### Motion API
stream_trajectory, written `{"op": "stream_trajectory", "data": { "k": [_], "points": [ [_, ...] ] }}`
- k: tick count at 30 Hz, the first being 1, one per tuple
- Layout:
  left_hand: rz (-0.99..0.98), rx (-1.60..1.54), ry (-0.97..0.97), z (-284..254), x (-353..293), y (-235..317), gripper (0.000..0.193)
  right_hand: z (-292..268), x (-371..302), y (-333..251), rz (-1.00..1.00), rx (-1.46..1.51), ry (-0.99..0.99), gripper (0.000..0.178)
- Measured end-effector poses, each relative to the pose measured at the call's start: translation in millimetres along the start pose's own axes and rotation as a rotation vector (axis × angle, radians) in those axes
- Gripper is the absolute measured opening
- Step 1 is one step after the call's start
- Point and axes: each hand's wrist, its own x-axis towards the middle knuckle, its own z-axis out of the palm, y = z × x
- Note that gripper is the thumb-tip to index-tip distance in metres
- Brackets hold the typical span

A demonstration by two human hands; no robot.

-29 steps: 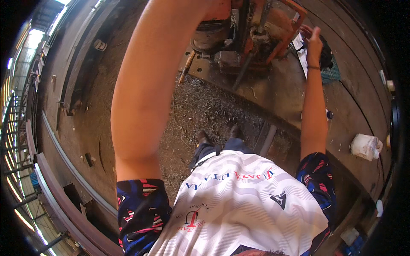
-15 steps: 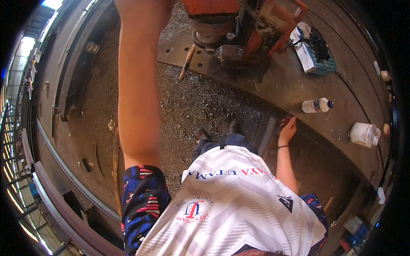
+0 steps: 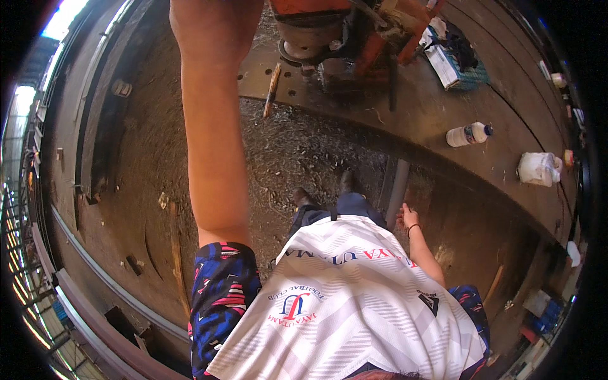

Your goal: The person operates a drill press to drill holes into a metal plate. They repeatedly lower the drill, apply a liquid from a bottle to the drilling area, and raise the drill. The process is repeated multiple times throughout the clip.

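Note:
My left arm reaches up past the top edge of the view. Only the back part of my left hand shows there, and its fingers are out of sight. Just right of it stands an orange-red machine with a dark round lower part, on a steel plate with drilled holes. A slim wooden stick with a darker end lies on the plate, jutting over its edge. Low at my right side hangs my right hand, a dark band at its wrist. Its fingers are loosely apart, holding nothing, near the plate's edge.
A plastic bottle and a white jug stand on the plate at right. Farther back is a box with dark cloth on it. Metal shavings litter the ground by my feet. A white cup sits far left.
My right hand has come away from the plate's edge and dropped nearer my body. The machine and plate sit slightly higher and farther left in view. My left arm stays raised.

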Motion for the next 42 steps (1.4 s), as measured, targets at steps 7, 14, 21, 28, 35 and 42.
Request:
{"op": "stream_trajectory", "data": {
  "k": [7, 14, 21, 28, 35, 42],
  "points": [
    [0.044, 0.042, -0.034, 0, 0, 0, 0.046, 20, -31, -32, -0.064, -0.03, -0.005, 0.042],
    [0.002, 0.046, 0.081, -1, -3, -2, 0.049, 24, -37, -23, -0.065, -0.019, -0.036, 0.042],
    [0.272, 0.269, 0.564, 115, 21, -70, 0.05, -14, -41, 7, -0.029, 0.089, 0.027, 0.044],
    [0.221, 1.179, 0.111, 301, 75, -334, 0.045, -82, -21, 21, 0.058, 0.156, 0.28, 0.042],
    [-0.193, 1.37, -0.501, 299, -42, -449, 0.038, -82, -34, -118, -0.731, 0.227, 0.639, 0.07],
    [-0.025, 1.276, -0.28, 309, 2, -420, 0.028, -97, 24, -224, -0.836, 0.324, 0.689, 0.114]
  ]
}}
